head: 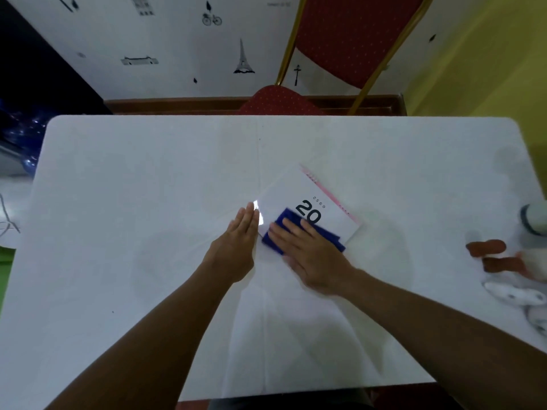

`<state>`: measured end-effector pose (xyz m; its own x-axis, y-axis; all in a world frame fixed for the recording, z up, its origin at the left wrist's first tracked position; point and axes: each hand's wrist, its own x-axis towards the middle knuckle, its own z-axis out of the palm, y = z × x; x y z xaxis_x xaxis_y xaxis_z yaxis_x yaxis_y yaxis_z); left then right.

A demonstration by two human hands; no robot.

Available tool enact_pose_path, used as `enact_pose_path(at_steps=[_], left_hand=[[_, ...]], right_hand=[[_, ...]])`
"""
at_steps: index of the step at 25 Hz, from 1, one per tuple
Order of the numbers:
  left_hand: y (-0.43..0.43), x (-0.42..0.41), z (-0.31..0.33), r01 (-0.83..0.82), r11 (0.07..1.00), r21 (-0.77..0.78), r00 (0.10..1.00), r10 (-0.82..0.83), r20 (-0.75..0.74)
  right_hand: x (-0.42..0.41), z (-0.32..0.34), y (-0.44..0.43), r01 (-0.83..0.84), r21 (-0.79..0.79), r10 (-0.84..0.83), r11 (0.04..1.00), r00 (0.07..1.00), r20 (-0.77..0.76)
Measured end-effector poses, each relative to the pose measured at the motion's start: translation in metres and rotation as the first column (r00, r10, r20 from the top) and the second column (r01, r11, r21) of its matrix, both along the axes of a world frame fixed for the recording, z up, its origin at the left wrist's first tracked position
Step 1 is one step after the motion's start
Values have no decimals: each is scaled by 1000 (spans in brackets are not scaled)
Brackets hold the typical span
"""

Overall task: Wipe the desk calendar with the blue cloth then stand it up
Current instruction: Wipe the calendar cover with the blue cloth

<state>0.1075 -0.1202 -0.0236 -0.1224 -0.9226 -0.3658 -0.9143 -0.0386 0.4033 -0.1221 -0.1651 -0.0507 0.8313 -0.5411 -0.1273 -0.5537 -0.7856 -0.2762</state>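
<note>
A white desk calendar [299,189] with a pink spiral edge and a large black "20" lies flat on the white table [148,187], turned at an angle. A folded blue cloth [328,234] rests on the calendar's near part. My right hand [310,253] lies flat on the cloth with its fingers spread, pressing it onto the calendar. My left hand [236,247] stands on its edge at the calendar's left side, fingers straight and together, touching the corner. The right hand is blurred.
A red padded chair [349,37] with a gold frame stands behind the table's far edge. At the table's right edge lie a soft toy with brown and white parts [500,258] and a pale round object [535,217]. The wall behind carries black stickers.
</note>
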Motion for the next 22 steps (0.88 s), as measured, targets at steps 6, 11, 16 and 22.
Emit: enact_pose_path(at_steps=[6, 11, 16, 22], left_hand=[[-1, 1, 2, -2, 1000, 3, 1000, 2, -6], [-1, 1, 0, 1, 1000, 25, 1000, -1, 17], [-3, -1, 2, -25, 997, 74, 999, 27, -22], [17, -8, 13, -94, 995, -15, 993, 92, -68]], right_hand=[[-15, 16, -57, -163, 151, 162, 975, 987, 21], [28, 8, -73, 146, 173, -152, 974, 988, 25], [4, -2, 1, 55, 10, -56, 998, 987, 153], [-25, -1, 61, 6, 20, -11, 1000, 975, 222]])
